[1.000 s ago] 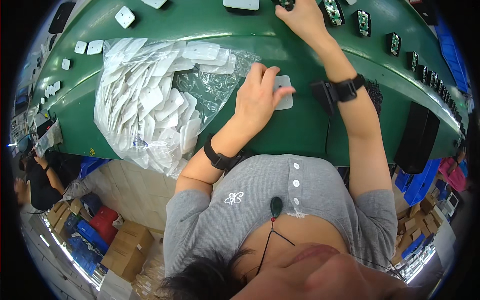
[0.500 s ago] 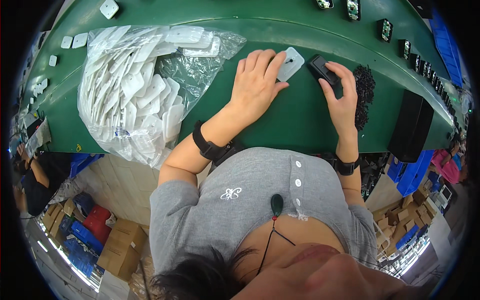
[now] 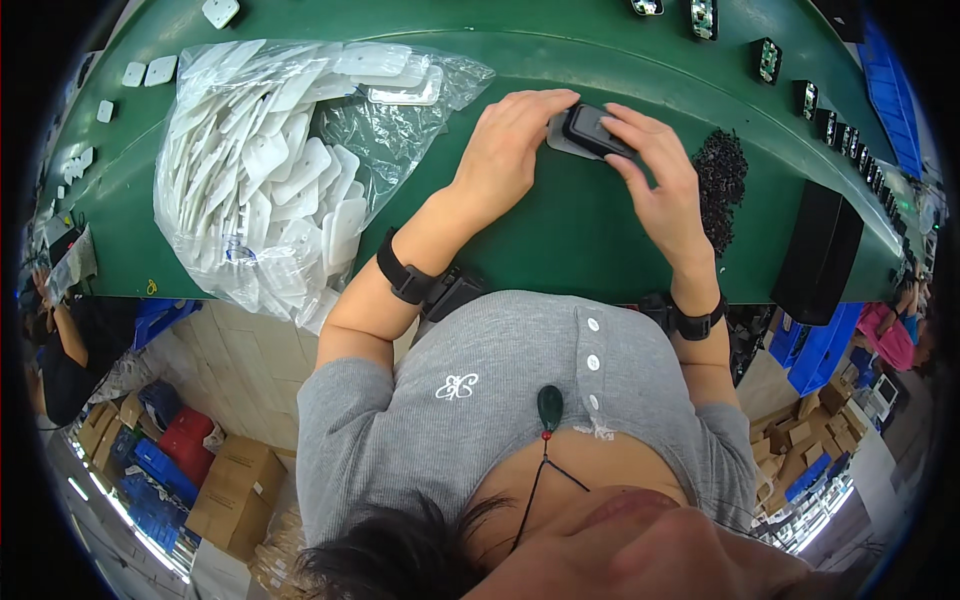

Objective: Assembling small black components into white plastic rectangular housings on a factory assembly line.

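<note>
A small black plastic housing [image 3: 590,128] lies tilted over a pale, translucent-looking white plate [image 3: 563,140], covering most of it. My right hand [image 3: 662,180] grips the housing at its right end, thumb at the near side and fingers at the far side. From the left, my left hand [image 3: 505,150] reaches with closed-together fingers to the plate's left and far edge, fingertips by the housing's corner; its thumb is mostly hidden. Beside my right hand, a heap of small black parts [image 3: 720,185] rests on the green table [image 3: 430,265].
Left of my arm sits a clear plastic bag [image 3: 385,190] full of white plates [image 3: 270,155]. A black box [image 3: 820,250] stands at the right table edge. Several black housings with circuit boards [image 3: 768,62] line the far right. Loose white plates [image 3: 160,70] lie at the far left.
My right hand has carried the black housing leftward onto the white plate, which was uncovered before. My left fingers have shifted along the plate's edge.
</note>
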Motion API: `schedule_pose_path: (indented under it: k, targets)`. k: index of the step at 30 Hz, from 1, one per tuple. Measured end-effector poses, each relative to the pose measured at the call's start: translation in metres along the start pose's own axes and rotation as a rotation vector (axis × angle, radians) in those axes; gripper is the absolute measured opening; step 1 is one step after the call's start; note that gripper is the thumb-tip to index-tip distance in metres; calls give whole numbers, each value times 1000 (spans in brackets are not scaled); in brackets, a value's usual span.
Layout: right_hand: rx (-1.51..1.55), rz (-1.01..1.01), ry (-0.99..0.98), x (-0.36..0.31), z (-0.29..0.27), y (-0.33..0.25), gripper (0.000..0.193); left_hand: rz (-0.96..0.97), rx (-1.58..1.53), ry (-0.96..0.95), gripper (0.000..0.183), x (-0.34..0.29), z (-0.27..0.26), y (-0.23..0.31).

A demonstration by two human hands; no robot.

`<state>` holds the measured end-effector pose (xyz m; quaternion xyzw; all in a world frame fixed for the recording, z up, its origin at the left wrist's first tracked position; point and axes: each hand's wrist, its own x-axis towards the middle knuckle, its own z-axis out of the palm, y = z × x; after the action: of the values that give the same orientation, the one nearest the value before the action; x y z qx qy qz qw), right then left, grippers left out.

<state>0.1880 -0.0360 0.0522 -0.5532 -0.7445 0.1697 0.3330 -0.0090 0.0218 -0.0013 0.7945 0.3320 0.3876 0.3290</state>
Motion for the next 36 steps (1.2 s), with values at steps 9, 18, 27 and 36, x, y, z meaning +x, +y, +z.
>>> schedule_pose_path:
  k: [9,18,27,36]
  targets:
    - [-49,-53,-139,7,9,7,41,16,50,-95,46,-1,-10,-4]
    - [-87,-72,-70,0,19,14,43,41,454,-165,61,-9,-7,25]
    - [760,473,1,5,14,20,49,88,308,25,40,5,4,3]
    - [778,394,309,14,-9,24,49,-121,256,63,25,-22,-46,21]
